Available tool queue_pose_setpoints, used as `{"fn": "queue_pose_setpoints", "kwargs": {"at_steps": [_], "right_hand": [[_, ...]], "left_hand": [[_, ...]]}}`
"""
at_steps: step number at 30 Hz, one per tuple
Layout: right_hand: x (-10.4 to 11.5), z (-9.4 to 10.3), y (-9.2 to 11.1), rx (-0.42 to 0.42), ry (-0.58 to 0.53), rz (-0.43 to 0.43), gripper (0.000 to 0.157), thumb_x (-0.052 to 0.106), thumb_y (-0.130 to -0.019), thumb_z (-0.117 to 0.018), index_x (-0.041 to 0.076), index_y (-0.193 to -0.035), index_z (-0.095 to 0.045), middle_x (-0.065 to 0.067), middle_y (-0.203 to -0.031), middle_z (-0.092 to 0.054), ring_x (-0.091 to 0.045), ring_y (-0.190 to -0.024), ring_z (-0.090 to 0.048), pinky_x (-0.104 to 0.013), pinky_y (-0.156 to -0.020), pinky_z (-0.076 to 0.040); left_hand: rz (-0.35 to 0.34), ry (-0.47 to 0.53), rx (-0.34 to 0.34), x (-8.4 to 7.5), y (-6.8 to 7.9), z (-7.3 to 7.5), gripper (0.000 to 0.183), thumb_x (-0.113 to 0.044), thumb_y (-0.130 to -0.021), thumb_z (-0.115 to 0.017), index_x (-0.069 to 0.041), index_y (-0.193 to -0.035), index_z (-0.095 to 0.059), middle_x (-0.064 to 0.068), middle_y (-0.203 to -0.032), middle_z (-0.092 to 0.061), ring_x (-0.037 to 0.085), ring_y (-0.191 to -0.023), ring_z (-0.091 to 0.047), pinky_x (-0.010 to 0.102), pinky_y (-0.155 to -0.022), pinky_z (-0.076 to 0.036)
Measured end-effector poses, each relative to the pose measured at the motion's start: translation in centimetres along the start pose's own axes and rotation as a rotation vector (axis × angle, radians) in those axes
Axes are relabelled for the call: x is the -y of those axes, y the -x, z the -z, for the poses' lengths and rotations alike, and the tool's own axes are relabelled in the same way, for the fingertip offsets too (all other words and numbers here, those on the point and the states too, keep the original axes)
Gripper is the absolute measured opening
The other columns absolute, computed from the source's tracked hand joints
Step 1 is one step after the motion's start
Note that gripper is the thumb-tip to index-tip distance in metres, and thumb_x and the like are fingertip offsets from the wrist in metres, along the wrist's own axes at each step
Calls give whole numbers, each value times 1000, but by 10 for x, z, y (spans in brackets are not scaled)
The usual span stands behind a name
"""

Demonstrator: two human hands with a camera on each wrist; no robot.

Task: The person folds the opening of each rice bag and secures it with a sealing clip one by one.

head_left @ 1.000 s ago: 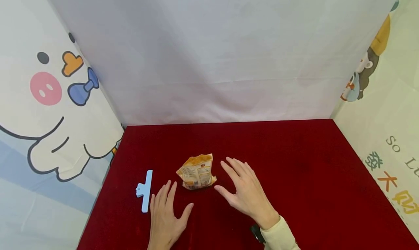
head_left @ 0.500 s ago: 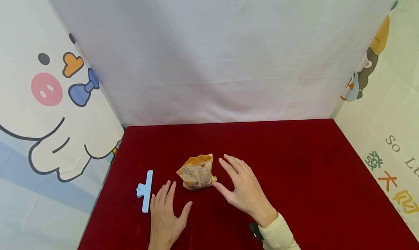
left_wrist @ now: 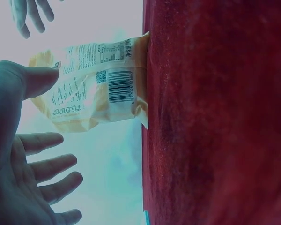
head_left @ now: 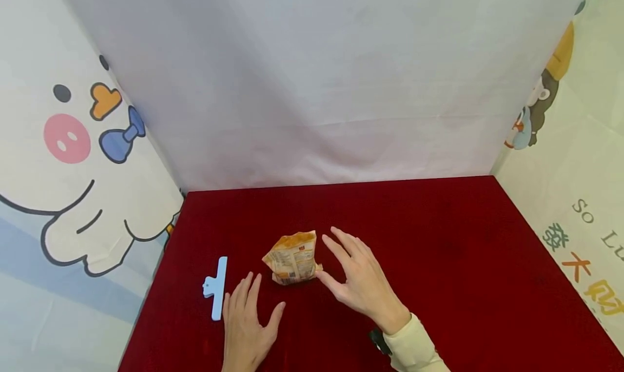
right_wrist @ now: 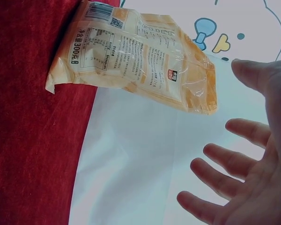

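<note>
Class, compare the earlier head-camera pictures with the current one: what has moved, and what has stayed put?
The right hand has edged left toward the snack bag, its thumb now at the bag's right edge; nothing is gripped. The left hand stays flat on the red cloth, and the blue clip and bag have not moved.

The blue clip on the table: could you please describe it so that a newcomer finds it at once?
On the red table, look near its left edge, just left of the left hand. The blue clip lies flat there: a slim pale-blue bar, unlike the crinkled orange snack bag.

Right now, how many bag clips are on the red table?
1. The blue clip lies near the table's left edge, beside the left hand. None seems hidden.
</note>
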State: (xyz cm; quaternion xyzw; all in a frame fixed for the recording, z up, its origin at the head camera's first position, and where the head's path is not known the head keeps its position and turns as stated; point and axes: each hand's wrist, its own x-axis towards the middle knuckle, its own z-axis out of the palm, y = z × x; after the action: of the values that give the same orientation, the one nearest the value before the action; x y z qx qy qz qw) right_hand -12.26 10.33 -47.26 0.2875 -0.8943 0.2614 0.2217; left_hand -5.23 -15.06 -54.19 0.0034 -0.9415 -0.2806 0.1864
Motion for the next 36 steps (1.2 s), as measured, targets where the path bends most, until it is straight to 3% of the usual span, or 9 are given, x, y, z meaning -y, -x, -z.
{"fn": "queue_pose_setpoints", "kwargs": {"at_steps": [10,36], "right_hand": [[0,-3,-4,-30,-1,16,70,36,-88,-88,9,-147,-62,-13,-154,-60,-35,-138,-60,-60,-113,-49],[1,-3,-24,15,18,63,70,36,-89,-87,8,-148,-62,-14,-151,-62,-36,-139,-59,-60,-115,-48]], "left_hand": [[-4,-3,-11,1,-1,1,75,-35,-87,-85,-1,-148,-58,23,-157,-54,46,-143,-48,78,-116,-29],[-24,14,-39,1,-1,0,73,-34,-87,-86,-1,-146,-60,23,-155,-56,47,-142,-50,77,-116,-30]]}}
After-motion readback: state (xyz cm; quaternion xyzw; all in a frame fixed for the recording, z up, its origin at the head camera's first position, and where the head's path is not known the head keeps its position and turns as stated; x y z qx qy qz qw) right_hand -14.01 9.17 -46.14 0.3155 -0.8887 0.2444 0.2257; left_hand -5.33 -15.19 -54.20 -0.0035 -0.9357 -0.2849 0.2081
